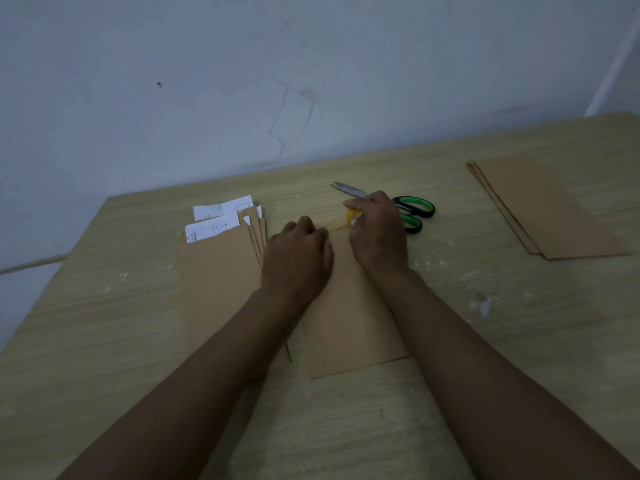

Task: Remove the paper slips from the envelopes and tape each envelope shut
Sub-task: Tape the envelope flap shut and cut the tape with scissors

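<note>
We note light wood-grain table [450, 393], scuffed with pale marks, butted against bluish-white scratched wall [242, 81]. Brown envelope [349, 323] at centre. Left hand [298, 258] presses its top edge, fingers bent. Right hand [377, 226] pinches yellow tape roll [352, 217]. Scissors [401, 206] at 12 o'clock. Envelope stack with paper slips [221, 216] at 10; second envelope stack [543, 206] at 2.

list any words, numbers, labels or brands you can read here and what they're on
None can be read.
White paper slips sticking out of the left envelope stack: printed lines and a ruled box show, but too small and blurred to read.
Scissors: no brand or marking shows.
Tape in the right hand, the middle envelope and the right envelope stack: no print shows.
</note>
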